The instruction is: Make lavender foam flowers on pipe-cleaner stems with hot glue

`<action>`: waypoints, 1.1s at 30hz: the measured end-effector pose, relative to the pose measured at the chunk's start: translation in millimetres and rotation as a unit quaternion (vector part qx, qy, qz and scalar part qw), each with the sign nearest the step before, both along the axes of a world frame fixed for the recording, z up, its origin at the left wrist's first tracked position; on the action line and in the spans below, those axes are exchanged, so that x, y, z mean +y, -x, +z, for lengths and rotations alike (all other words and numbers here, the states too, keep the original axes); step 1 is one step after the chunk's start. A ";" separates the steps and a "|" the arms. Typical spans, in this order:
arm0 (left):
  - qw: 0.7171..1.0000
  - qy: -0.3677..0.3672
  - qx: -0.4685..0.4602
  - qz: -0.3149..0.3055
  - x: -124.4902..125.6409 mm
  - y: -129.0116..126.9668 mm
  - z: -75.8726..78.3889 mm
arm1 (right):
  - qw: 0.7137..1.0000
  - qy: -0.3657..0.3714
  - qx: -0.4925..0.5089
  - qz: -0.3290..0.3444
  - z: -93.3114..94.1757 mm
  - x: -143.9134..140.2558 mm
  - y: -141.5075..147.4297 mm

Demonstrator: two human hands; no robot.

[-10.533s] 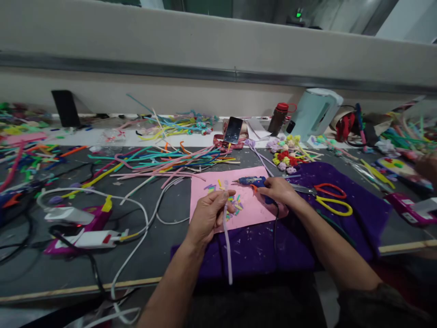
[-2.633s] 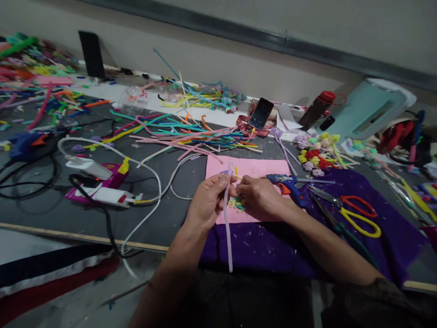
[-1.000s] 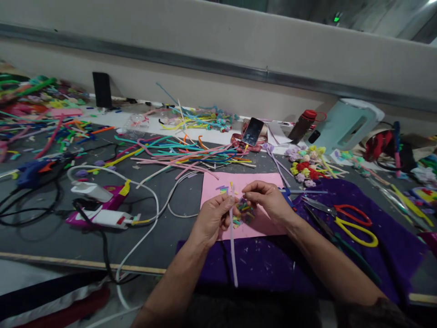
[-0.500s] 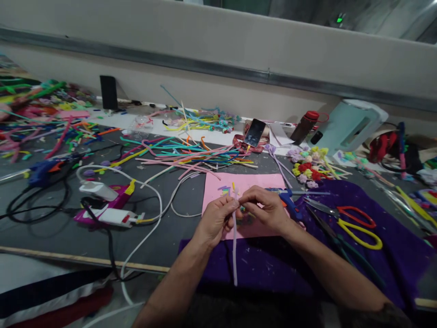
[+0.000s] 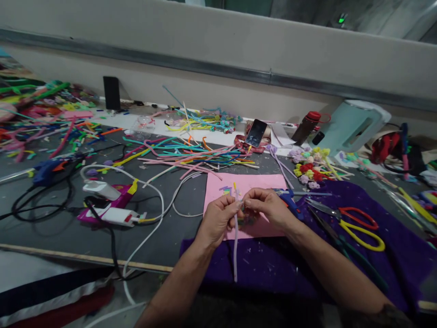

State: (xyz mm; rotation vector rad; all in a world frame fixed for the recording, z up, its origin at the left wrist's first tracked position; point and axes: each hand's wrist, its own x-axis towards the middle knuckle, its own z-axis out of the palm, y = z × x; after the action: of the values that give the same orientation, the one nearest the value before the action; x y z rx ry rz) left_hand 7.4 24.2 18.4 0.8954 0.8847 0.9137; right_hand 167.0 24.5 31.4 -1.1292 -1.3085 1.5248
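The grey table (image 5: 51, 228) spans the full width of the view, its pale front edge running from the left side to beneath the purple cloth (image 5: 266, 264); no brand, label or writing can be read on any item; the cloth hangs over the front edge at the centre and right; the pink sheet (image 5: 259, 182) lies partly on the cloth, its far edge close to the pile of coloured stems (image 5: 191, 157); bare table surface is open between the white cable (image 5: 150, 228) and the left edge of the pink sheet, and along the front edge at far left.

The pale green jug (image 5: 351, 125) stands at the back right against the wall; the bottle (image 5: 306, 127) with a red cap stands just beside it; the phone (image 5: 256, 133) leans upright to the left of the bottle; the scissors (image 5: 355, 221) with red and yellow handles lie on the cloth, right of the hands; the blue glue gun (image 5: 288, 198) lies just behind the right hand.

The left hand (image 5: 218, 218) pinches the upper part of the lilac stem (image 5: 235, 248) between thumb and fingers; the stem hangs down over the cloth; the right hand (image 5: 269, 209) is pinched shut at the top of the same stem, fingertips meeting those of the left hand above the pink sheet; what the right fingertips hold there is too small to tell.
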 end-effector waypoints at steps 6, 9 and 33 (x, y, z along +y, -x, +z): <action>0.999 -0.019 0.027 -0.005 -1.8 -0.3 -0.5 | 0.999 0.022 0.031 0.010 -1.9 0.4 -1.0; 0.999 -0.016 0.021 -0.020 -1.9 -0.3 1.1 | 0.997 0.029 0.066 0.037 -3.7 1.3 -3.8; 0.986 0.091 -0.072 -0.120 4.5 5.0 -4.8 | 0.987 -0.157 -0.033 -0.004 -3.6 -3.2 -4.2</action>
State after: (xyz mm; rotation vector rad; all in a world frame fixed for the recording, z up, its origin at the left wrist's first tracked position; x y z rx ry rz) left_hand 2.4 28.6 13.6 0.7486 0.7052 0.6681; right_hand 171.2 21.3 27.9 -0.9865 -1.5260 1.2288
